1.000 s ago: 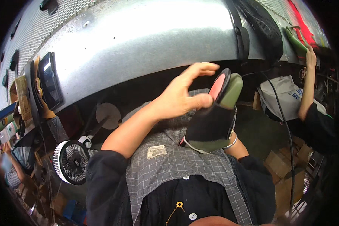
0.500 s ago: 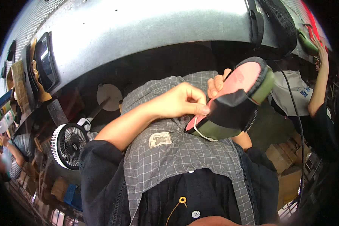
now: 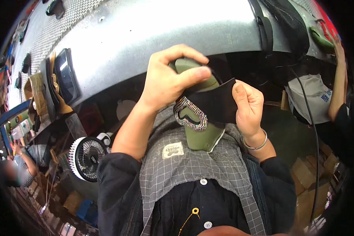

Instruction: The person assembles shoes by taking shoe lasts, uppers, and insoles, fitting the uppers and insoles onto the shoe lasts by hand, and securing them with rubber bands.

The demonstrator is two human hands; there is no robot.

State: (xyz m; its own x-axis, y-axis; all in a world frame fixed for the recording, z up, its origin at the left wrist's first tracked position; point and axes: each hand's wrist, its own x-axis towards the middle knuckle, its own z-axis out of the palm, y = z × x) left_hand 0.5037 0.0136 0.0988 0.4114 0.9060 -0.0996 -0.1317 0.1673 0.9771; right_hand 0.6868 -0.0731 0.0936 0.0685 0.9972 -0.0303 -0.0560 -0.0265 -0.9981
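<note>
Over my lap, both hands hold a green shoe last (image 3: 202, 137) with a black shoe upper (image 3: 220, 102) on it. A heart-shaped band of sparkling stones (image 3: 192, 118) decorates the upper, and green shows through its middle. My left hand (image 3: 167, 76) is closed around the last's far end, thumb on top. On the other side my right hand (image 3: 249, 106) pinches the edge of the black material between thumb and fingers, pulling it out into a corner. The underside of the last faces away and is hidden.
A metal worktable (image 3: 153, 31) curves across the far side, with a dark phone-like slab (image 3: 69, 74) and hanging straps (image 3: 267, 35) on it. A white fan (image 3: 89, 157) stands at left. A black cable (image 3: 308, 118) hangs at right, near another person's arm (image 3: 339, 78) and cardboard boxes (image 3: 310, 192).
The last has been turned over: its pink sole side and white cord have gone from sight, and the stone heart now shows. My left hand has moved to its far end, the right to its side.
</note>
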